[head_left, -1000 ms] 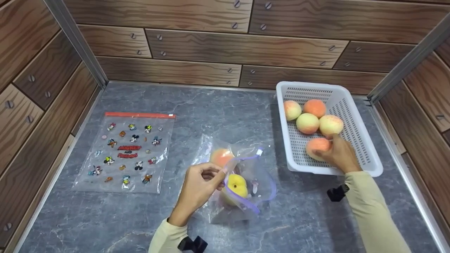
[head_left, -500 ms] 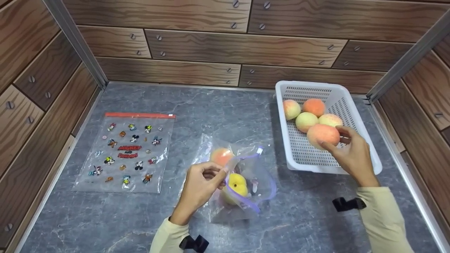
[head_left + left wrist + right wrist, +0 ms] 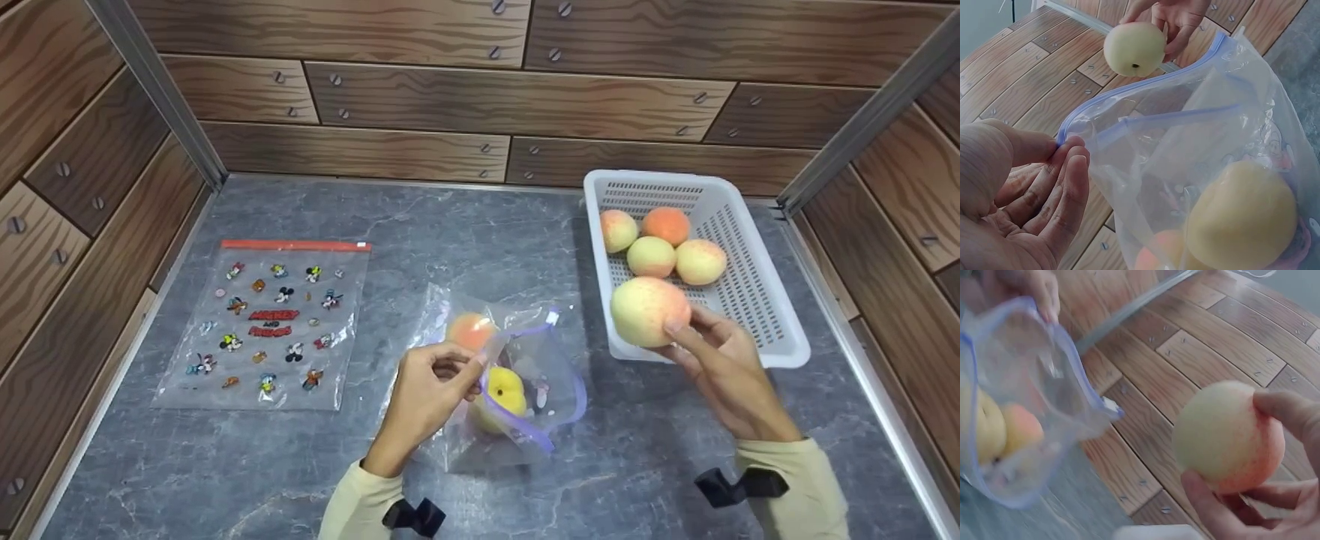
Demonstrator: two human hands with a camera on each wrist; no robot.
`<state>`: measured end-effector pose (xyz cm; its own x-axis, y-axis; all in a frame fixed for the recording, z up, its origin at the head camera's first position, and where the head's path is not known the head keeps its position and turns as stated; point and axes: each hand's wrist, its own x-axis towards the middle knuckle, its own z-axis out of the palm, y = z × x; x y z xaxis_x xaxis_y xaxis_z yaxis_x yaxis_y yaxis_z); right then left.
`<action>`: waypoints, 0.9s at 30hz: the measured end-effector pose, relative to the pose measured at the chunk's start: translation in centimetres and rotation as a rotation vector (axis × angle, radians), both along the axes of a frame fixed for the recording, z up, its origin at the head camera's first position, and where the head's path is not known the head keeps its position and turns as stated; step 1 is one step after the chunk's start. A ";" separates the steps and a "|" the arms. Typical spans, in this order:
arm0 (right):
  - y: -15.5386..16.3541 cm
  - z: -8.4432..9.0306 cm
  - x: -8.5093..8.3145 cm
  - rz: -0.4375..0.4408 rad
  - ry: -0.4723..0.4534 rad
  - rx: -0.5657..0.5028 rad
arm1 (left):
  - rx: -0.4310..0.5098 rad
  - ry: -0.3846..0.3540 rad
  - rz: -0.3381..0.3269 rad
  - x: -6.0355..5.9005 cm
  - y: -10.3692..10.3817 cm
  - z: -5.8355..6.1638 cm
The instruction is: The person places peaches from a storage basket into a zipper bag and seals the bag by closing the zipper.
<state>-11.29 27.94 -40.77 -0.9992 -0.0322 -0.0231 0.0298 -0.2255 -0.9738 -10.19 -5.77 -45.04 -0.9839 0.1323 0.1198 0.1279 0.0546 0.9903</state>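
Right hand [image 3: 724, 360] curled round a peach [image 3: 649, 311] — held at centre right of frame, over near rim of white basket [image 3: 757, 300]. Left hand [image 3: 431, 390] pinching purple-edged mouth of clear bag [image 3: 517, 390] at lower centre; 2 fruits inside.

I see a grey marble tabletop [image 3: 300, 465] before me, boxed in by screwed wooden-plank walls [image 3: 420, 82].

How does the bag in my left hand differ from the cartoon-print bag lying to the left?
The held bag stands open, its purple zip rim pinched by the left hand, with two peaches inside. The cartoon-print bag lies flat on the table, untouched, with a red zip strip. Both are clear plastic zip bags.
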 end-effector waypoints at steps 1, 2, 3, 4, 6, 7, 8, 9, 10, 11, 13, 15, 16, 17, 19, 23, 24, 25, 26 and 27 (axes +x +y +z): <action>-0.3 -0.1 0.2 0.006 -0.013 -0.009 | -0.001 0.001 0.000 0.0 0.0 0.0; -0.6 -0.2 0.5 0.007 -0.024 -0.016 | -0.004 0.003 0.001 -0.1 0.0 0.0; -0.9 -0.3 0.7 0.007 -0.032 -0.016 | -0.005 0.005 0.002 -0.1 0.0 0.1; -1.3 -0.4 0.9 0.004 -0.041 -0.014 | -0.006 0.005 0.003 -0.1 0.0 0.1; -2.0 -0.6 1.2 0.003 -0.054 -0.003 | -0.007 0.007 0.005 -0.2 0.0 0.1; -2.3 -0.7 1.3 0.003 -0.058 0.005 | -0.008 0.007 0.007 -0.2 0.0 0.1; -2.6 -0.9 1.3 0.004 -0.057 0.018 | -0.007 0.007 0.008 -0.2 0.1 0.1; -2.9 -1.0 1.4 0.006 -0.051 0.037 | -0.009 0.007 0.009 -0.2 0.1 0.1; -3.2 -1.2 1.4 0.006 -0.042 0.057 | -0.012 0.006 0.010 -0.2 0.1 0.1; -3.5 -1.3 1.5 0.004 -0.029 0.086 | -0.014 0.006 0.010 -0.2 0.1 0.1; -4.1 -1.6 1.6 -0.002 0.008 0.154 | -0.017 0.002 0.010 -0.1 0.1 0.1; -4.7 -1.9 1.8 -0.012 0.050 0.224 | -0.018 -0.003 0.008 -0.1 0.1 0.2; -5.0 -2.0 1.8 -0.012 0.073 0.252 | -0.017 -0.005 0.008 -0.1 0.1 0.2; -5.2 -2.1 1.9 -0.010 0.096 0.280 | -0.015 -0.007 0.008 -0.1 0.1 0.2; -5.8 -2.4 2.0 0.002 0.135 0.318 | -0.015 -0.008 0.010 -0.1 0.1 0.1; -6.7 -2.7 2.3 0.043 0.182 0.373 | -0.016 0.000 0.012 -0.2 0.1 0.1; -6.9 -2.8 2.3 0.052 0.185 0.386 | -0.014 0.002 0.011 -0.2 0.2 0.1; -7.1 -2.8 2.4 0.059 0.184 0.392 | -0.013 0.003 0.008 -0.2 0.2 0.1; -7.2 -2.9 2.4 0.067 0.183 0.395 | -0.010 0.003 0.004 -0.2 0.2 0.0; -7.3 -2.9 2.5 0.072 0.181 0.399 | -0.008 0.004 0.001 -0.2 0.2 0.1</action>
<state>-8.77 20.60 -43.66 -0.9839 -0.1259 0.1270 -0.1470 0.1651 -0.9753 -10.41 -5.58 -44.99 -0.9837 0.1319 0.1225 0.1316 0.0622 0.9893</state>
